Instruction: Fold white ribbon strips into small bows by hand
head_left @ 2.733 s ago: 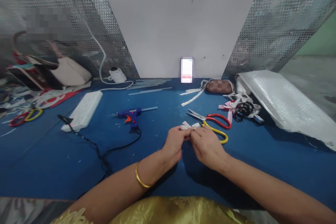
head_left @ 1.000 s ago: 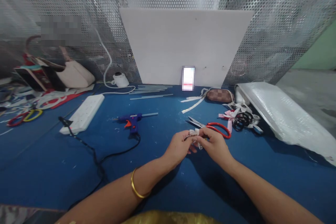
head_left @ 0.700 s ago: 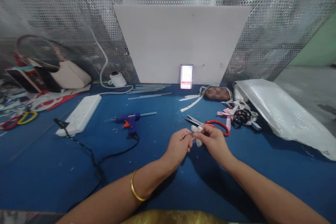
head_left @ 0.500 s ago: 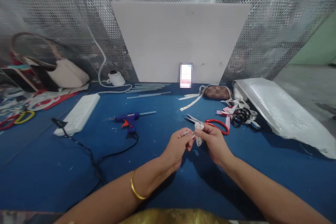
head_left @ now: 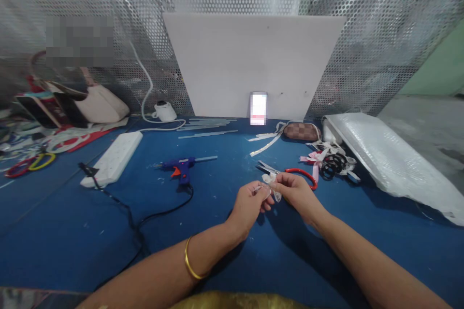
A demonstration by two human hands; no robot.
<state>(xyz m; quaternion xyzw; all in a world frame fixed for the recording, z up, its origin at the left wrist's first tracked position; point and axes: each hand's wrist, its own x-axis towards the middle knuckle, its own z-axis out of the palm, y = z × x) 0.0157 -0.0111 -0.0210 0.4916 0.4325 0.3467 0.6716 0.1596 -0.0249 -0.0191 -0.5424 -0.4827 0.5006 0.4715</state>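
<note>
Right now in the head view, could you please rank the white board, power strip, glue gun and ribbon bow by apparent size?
1. white board
2. power strip
3. glue gun
4. ribbon bow, pinched between both hands

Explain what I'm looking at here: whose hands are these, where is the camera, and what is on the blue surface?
The camera sits on a person's head, looking forward and down, so both arms are that person's own. The left hand and right hand together pinch a small white ribbon bow just above the blue table. Behind them lie red-handled scissors. Further left are a blue glue gun with its black cord and a white power strip. A white board leans against the perforated metal wall, and a white plastic bag lies at right.
</note>
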